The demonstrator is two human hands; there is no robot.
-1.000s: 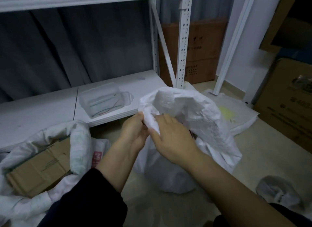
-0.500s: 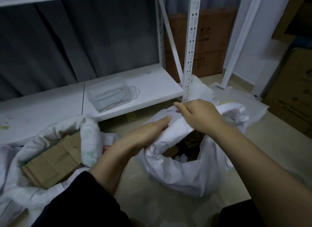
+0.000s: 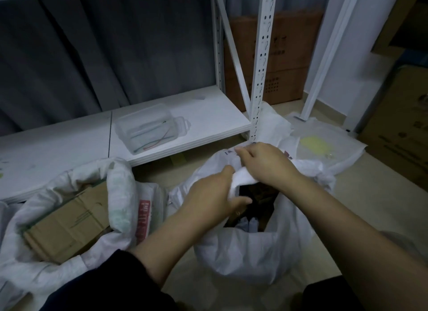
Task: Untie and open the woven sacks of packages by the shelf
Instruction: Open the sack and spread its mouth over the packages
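A white woven sack [image 3: 250, 253] stands on the floor in front of me, its mouth open over dark packages [image 3: 257, 209] inside. My left hand [image 3: 213, 195] grips the near left part of the sack's rim, thumb inside the opening. My right hand [image 3: 266, 162] pinches the far part of the same rim, just below the shelf post. To the left lies a second white sack [image 3: 120, 195], wide open with its rim rolled down, holding a cardboard box [image 3: 67, 225].
A white metal shelf [image 3: 208, 123] runs behind the sacks, with a clear plastic container [image 3: 148, 130] on its lowest board. Its perforated post [image 3: 261, 67] rises above my right hand. Flat plastic bags [image 3: 324, 144] lie on the floor at right, near cardboard boxes [image 3: 398, 125].
The bunched top of the sack has been pulled apart and pushed down, so the mouth now gapes. My left hand moved from flat on the rim to gripping it.
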